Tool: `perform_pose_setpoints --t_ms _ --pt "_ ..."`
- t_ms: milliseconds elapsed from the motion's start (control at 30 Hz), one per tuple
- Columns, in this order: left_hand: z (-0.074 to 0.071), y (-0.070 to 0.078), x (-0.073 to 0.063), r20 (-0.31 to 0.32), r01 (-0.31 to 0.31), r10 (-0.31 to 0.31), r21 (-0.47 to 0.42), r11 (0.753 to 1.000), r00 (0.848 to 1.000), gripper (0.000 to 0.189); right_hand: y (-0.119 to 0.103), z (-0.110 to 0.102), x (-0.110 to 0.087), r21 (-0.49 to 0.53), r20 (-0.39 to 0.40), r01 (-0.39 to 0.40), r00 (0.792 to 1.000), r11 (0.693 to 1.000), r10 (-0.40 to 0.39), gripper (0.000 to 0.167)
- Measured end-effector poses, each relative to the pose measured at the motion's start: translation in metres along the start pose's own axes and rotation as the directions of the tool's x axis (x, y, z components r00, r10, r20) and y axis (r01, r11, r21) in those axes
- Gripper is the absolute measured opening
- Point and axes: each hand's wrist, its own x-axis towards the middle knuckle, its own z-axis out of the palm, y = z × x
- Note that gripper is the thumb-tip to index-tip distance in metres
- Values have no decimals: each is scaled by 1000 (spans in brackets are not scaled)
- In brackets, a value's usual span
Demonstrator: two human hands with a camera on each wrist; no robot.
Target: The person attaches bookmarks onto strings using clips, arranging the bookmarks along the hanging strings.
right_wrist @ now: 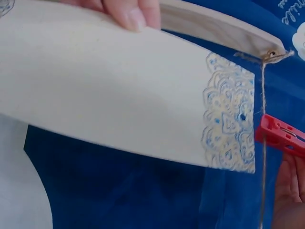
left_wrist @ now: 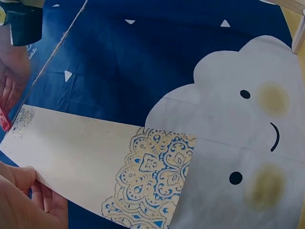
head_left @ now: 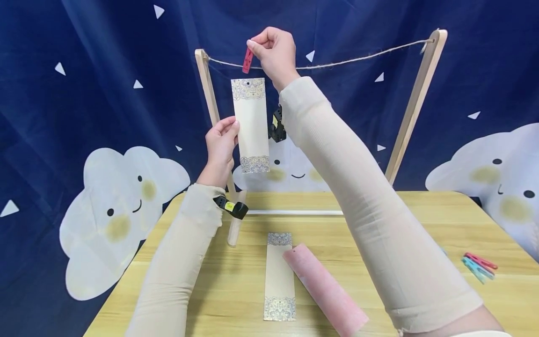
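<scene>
My left hand (head_left: pixel 221 147) pinches the left edge of a cream bookmark (head_left: pixel 252 126) with patterned bands at both ends and a small hole near the top. The bookmark hangs upright just below a twine line (head_left: pixel 358 60). Above it, my right hand (head_left: pixel 275 51) pinches a red clothespin (head_left: pixel 247 62) between thumb and fingers. In the right wrist view the clothespin (right_wrist: pixel 281 135) overlaps the twine (right_wrist: pixel 263 95), a small gap from the bookmark's top edge. Whether its jaws bite the twine cannot be told. The left wrist view shows the lower patterned band (left_wrist: pixel 152 176) close up.
Two wooden posts (head_left: pixel 414 103) carry the twine over the wooden table (head_left: pixel 421 210). A second cream bookmark (head_left: pixel 279 276) lies there, touched or overlapped by a pink one (head_left: pixel 326 290). Red and blue clothespins (head_left: pixel 480 267) lie at the right. Behind hangs a blue curtain (head_left: pixel 105 107) with clouds.
</scene>
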Motion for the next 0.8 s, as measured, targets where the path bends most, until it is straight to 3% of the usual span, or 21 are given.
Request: perform_pose_setpoints --t_ms 200,467,800 --pt "-1 -1 0 -12 4 -3 16 1000 1000 17 3 -1 1 -36 12 -42 999 998 43 12" --pt "-5 -4 3 -23 23 -22 18 1000 999 16 7 2 -1 -41 28 -47 998 998 48 11" --pt "-6 -3 5 -24 1 -1 15 1000 1000 19 9 4 -1 -86 60 -43 997 995 49 11"
